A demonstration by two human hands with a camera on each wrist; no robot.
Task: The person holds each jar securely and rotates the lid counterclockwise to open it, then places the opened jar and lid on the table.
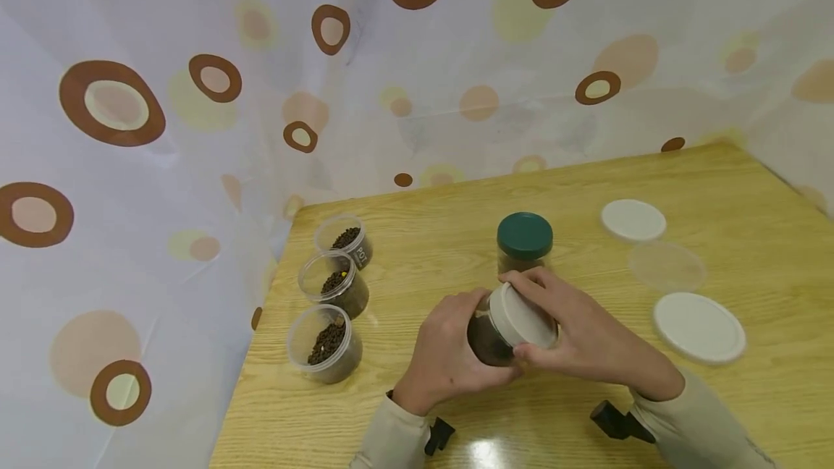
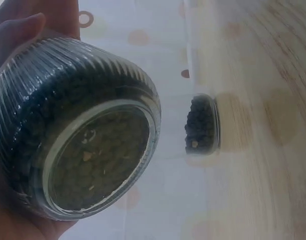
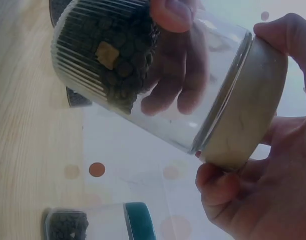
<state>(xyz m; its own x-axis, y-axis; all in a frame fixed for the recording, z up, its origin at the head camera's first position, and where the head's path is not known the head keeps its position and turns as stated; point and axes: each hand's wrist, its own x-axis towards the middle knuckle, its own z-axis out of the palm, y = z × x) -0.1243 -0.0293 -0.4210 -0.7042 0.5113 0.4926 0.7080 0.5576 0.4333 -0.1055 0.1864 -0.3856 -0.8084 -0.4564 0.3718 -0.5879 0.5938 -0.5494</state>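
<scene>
In the head view, a ribbed glass jar point(image 1: 483, 339) of dark pellets is held tilted over the worktop point(image 1: 423, 237), its side wrapped by the left hand point(image 1: 449, 349), while its pale lid point(image 1: 521, 317) is pinched at opposite edges by the right-hand point(image 1: 580, 328) grip. A green-lidded jar point(image 1: 525, 236) is placed just behind the hands and could be knocked over if an elbow or knuckle were swung forward; its lower part is hidden by the right hand. Three open plastic tubs point(image 1: 345, 366) of pellets are set well to the left, and a clear disc point(image 1: 667, 266) is hard to make out against the wood grain. In the left wrist view, the jar's base is turned to the camera, so the lid is hidden; with the smooth glass tipped this way, a slip could be caused by any slackening of the left hand. In the right wrist view, the lid is seen seated over the mouth (how tightly cannot be told), and pellets could be spilled were it loosened at this slant. The green-lidded jar is cut off by the lower border.
</scene>
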